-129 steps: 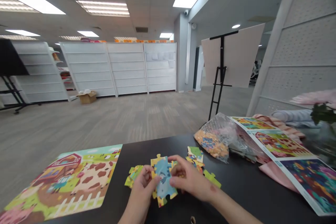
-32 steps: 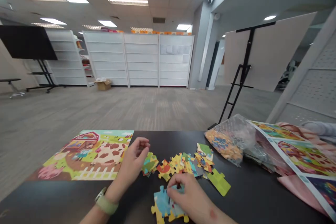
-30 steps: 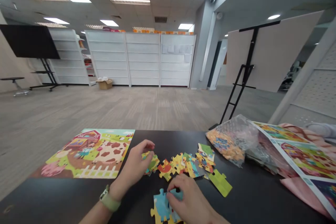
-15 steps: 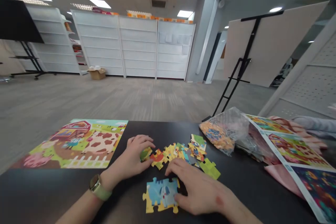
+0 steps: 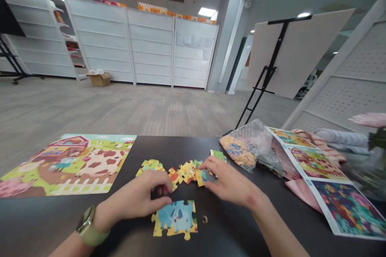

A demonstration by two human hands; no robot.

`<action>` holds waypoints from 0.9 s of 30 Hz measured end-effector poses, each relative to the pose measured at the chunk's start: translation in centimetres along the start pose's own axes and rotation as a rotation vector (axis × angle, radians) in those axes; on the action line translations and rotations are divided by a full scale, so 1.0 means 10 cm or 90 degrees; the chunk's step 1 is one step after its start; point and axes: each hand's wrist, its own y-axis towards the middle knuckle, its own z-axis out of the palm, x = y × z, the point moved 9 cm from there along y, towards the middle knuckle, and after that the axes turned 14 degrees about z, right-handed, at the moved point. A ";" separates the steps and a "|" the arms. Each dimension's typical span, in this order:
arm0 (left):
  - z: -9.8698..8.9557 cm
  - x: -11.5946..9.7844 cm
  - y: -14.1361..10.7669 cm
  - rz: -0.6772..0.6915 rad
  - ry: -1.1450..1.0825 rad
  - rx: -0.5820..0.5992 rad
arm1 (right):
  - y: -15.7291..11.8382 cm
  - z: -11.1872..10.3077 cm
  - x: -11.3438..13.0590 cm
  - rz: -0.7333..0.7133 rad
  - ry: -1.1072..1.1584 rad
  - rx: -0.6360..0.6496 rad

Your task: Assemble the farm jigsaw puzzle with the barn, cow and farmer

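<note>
My left hand (image 5: 135,194) is just above the top edge of the joined jigsaw section (image 5: 175,219), which shows a blue elephant on a yellow border and lies near the front edge of the black tabletop (image 5: 271,209). The fingers of this hand are curled down, and something dark red shows between them, but I cannot tell if the grip is closed on a piece. On this wrist is a watch with a green strap (image 5: 86,221). My right hand (image 5: 230,178) has an open grip, with the fingers stretched out over the row of loose puzzle pieces (image 5: 187,172) in the middle of the tabletop, and the fingertips seem to touch this row. A small joined group of green and yellow pieces (image 5: 150,166) lies at the left end of the row, and one green piece (image 5: 218,155) is just behind my right fingers. A small brown ring (image 5: 205,219) lies just right of the elephant section. Near the far edge on the right is a clear plastic bag of pieces (image 5: 241,142), beside a printed picture sheet (image 5: 316,176). A large farm picture with a barn (image 5: 72,164) lies to the left.
</note>
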 end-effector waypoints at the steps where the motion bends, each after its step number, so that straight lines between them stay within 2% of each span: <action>1: -0.08 0.02 0.00 0.007 0.015 -0.031 | 0.05 -0.09 -0.11 0.016 -0.008 -0.033; 3: -0.16 0.06 0.00 0.023 0.055 -0.059 | 0.13 -0.11 -0.27 0.028 -0.016 -0.039; 5: -0.15 0.08 0.00 0.037 0.091 -0.047 | 0.19 -0.02 -0.32 0.017 -0.016 -0.014; 9: -0.04 0.10 -0.01 0.042 0.114 -0.016 | 0.20 0.08 -0.21 0.005 -0.028 -0.017; 13: -0.03 0.07 -0.01 0.038 0.127 -0.028 | 0.19 -0.01 -0.16 0.019 -0.020 -0.053; 15: -0.06 0.07 0.00 0.035 0.138 -0.036 | 0.22 -0.13 -0.28 0.062 -0.031 -0.097; 18: -0.10 0.10 0.01 0.021 0.160 -0.048 | 0.26 -0.33 -0.59 0.162 -0.071 -0.178; 22: -0.17 0.23 -0.02 -0.025 0.186 -0.074 | 0.26 -0.43 -0.89 0.239 -0.098 -0.182; 24: -0.19 0.34 -0.07 -0.057 0.196 -0.089 | 0.25 -0.42 -0.88 0.232 -0.096 -0.182; 27: -0.17 0.51 -0.16 -0.102 0.200 -0.100 | 0.26 -0.28 -0.63 0.151 -0.066 -0.173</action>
